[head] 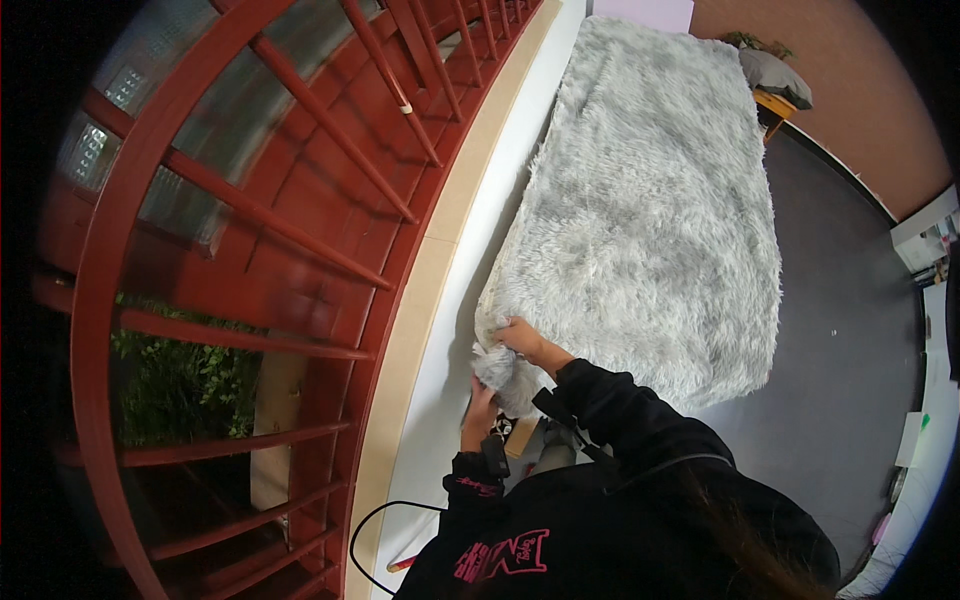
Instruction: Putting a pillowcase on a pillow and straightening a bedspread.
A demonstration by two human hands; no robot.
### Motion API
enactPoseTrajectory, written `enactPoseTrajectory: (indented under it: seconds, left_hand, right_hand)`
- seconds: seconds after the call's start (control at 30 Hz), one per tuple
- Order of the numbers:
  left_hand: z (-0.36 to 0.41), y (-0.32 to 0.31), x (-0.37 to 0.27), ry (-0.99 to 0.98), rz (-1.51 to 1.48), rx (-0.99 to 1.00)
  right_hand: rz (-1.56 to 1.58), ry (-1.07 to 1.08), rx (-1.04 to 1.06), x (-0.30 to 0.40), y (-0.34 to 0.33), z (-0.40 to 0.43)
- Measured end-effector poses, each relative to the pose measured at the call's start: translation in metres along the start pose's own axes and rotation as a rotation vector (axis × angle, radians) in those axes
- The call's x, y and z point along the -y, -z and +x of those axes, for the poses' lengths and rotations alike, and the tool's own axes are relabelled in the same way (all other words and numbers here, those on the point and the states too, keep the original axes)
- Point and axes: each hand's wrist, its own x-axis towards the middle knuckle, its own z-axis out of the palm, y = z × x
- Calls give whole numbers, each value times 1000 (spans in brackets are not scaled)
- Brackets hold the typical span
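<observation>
A grey-white shaggy plush cover (645, 202) is spread long and flat before me, reaching away along the white wall. Its near left corner is bunched up into a tufted fold (495, 367). My right hand (523, 339) grips the pale edge of the cover just above this fold. Lower down, my left hand (480, 411) holds the hanging corner from beneath, its fingertips partly hidden by the fur. What supports the cover is hidden under it.
Left of the white wall (450, 300) runs a beige sill (420, 300) with red window bars (300, 112). A grey cushion (772, 75) rests on a yellow wooden stand (776, 103) at the far end. Dark grey floor (832, 262) lies to the right. A black cable (360, 517) loops beside me.
</observation>
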Motion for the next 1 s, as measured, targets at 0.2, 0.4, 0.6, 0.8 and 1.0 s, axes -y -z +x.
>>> enactPoseTrajectory:
  seconds: [0.2,0.4,0.6,0.8,1.0]
  left_hand:
    - [11,-10,-22,161,-138,-143]
    - [29,-12,-10,76,197,-227]
    - [38,-11,2,-106,408,-446]
    - [51,-24,5,-15,493,-478]
    - [68,-21,19,228,147,-624]
  right_hand:
    - [171,-35,73,14,-3,-11]
    - [135,-7,153,17,-1,-17]
    - [78,-10,227,-5,5,-6]
    - [103,32,291,-32,53,-13]
    - [231,-366,-96,-56,134,-61]
